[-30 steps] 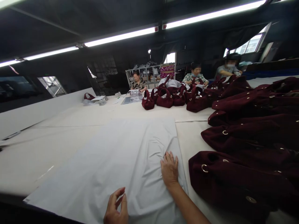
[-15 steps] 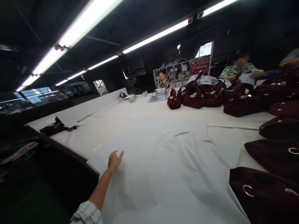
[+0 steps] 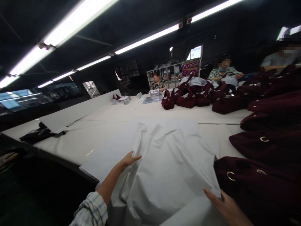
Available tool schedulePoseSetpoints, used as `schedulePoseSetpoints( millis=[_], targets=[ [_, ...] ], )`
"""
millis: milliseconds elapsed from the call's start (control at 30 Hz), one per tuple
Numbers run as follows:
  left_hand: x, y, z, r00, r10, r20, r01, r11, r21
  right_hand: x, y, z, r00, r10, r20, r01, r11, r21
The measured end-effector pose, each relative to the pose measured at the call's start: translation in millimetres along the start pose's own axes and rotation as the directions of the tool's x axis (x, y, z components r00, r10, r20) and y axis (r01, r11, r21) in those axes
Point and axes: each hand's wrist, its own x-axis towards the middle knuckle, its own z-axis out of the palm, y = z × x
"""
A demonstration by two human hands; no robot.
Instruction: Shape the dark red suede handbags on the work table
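Nearest, the right hand [image 3: 225, 205] pinches the white sheet [image 3: 169, 166] at its right edge and the left hand [image 3: 128, 159] grips a raised fold, so the sheet billows off the table [image 3: 94, 138]. Beside it lie maroon bags [image 3: 265, 147]; co-workers [image 3: 158, 83] sit far off.

The left hand [image 3: 128, 159] is stretched forward on the near left, fingers together and pointing to the right, the thumb below them. Its forearm is bare, with a checked sleeve at the elbow. The right hand [image 3: 225, 205] is low on the near right, palm down, fingers pointing left.
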Motion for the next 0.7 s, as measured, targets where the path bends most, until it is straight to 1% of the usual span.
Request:
schedulePoseSetpoints(
  millis=[33, 67, 100, 133, 167, 200, 233, 267, 333, 367, 433, 500, 533, 567, 600, 667, 700],
  targets=[
    [-8.5, 8.6, 15.0, 0.994, 0.013, 0.108, -0.009, 0.999, -0.041, 2.5, -8.7, 9.1, 0.998, -0.004, 0.064, 0.001, 0.999, 0.052],
    [-18.1, 17.5, 31.2, 0.975, 0.037, 0.221, -0.018, 0.996, -0.088, 4.8, -16.0, 18.9, 0.994, -0.005, 0.113, -0.006, 0.995, 0.098],
    [-28.5, 26.3, 48.6, 0.942, 0.069, 0.329, -0.026, 0.991, -0.134, 6.6, -21.7, 29.2, 0.986, 0.0, 0.164, -0.021, 0.992, 0.128],
    [-39.3, 35.0, 67.0, 0.899, 0.106, 0.424, -0.032, 0.984, -0.177, 8.1, -25.7, 40.1, 0.978, 0.002, 0.207, -0.034, 0.988, 0.149],
    [-49.9, 43.3, 86.1, 0.855, 0.144, 0.497, -0.04, 0.976, -0.215, 8.9, -28.2, 51.3, 0.97, -0.003, 0.244, -0.039, 0.985, 0.167],
    [-59.9, 51.0, 105.2, 0.818, 0.184, 0.545, -0.052, 0.967, -0.248, 9.1, -29.3, 62.4, 0.96, -0.018, 0.28, -0.036, 0.982, 0.188],
    [-68.9, 58.1, 123.5, 0.796, 0.223, 0.563, -0.072, 0.958, -0.278, 8.6, -29.3, 72.9, 0.951, -0.055, 0.305, -0.014, 0.975, 0.22],
    [-76.8, 64.3, 140.1, 0.789, 0.26, 0.556, -0.1, 0.948, -0.302, 7.4, -28.6, 82.2, 0.944, -0.105, 0.313, 0.021, 0.965, 0.26],
    [-89.2, 74.2, 164.6, 0.801, 0.317, 0.508, -0.159, 0.93, -0.331, 2.5, -26.4, 95.0, 0.929, -0.206, 0.306, 0.099, 0.938, 0.331],
    [-94.2, 77.8, 171.3, 0.808, 0.336, 0.483, -0.184, 0.924, -0.335, -1.3, -25.8, 97.7, 0.921, -0.244, 0.303, 0.129, 0.927, 0.353],
    [-104.0, 82.6, 173.5, 0.815, 0.368, 0.447, -0.226, 0.913, -0.34, -11.6, -27.9, 95.9, 0.906, -0.287, 0.312, 0.163, 0.915, 0.368],
    [-115.9, 84.6, 164.0, 0.823, 0.404, 0.399, -0.256, 0.891, -0.375, -24.1, -36.9, 87.8, 0.875, -0.325, 0.36, 0.186, 0.91, 0.37],
    [-122.7, 84.9, 156.8, 0.835, 0.41, 0.366, -0.263, 0.882, -0.39, -30.2, -44.2, 82.6, 0.85, -0.359, 0.386, 0.211, 0.903, 0.374],
    [-129.7, 84.9, 148.7, 0.851, 0.404, 0.336, -0.261, 0.88, -0.396, -35.8, -53.2, 77.1, 0.815, -0.404, 0.416, 0.245, 0.89, 0.384],
    [-136.2, 84.6, 140.5, 0.87, 0.385, 0.308, -0.255, 0.886, -0.388, -40.6, -63.3, 71.0, 0.765, -0.453, 0.457, 0.279, 0.873, 0.4],
    [-145.8, 84.6, 125.8, 0.926, 0.323, 0.195, -0.249, 0.912, -0.327, -48.3, -84.7, 56.2, 0.633, -0.539, 0.556, 0.325, 0.837, 0.441],
    [-148.4, 85.5, 120.7, 0.948, 0.3, 0.108, -0.26, 0.922, -0.286, -52.0, -94.7, 47.0, 0.584, -0.546, 0.601, 0.332, 0.836, 0.437]
  ],
)
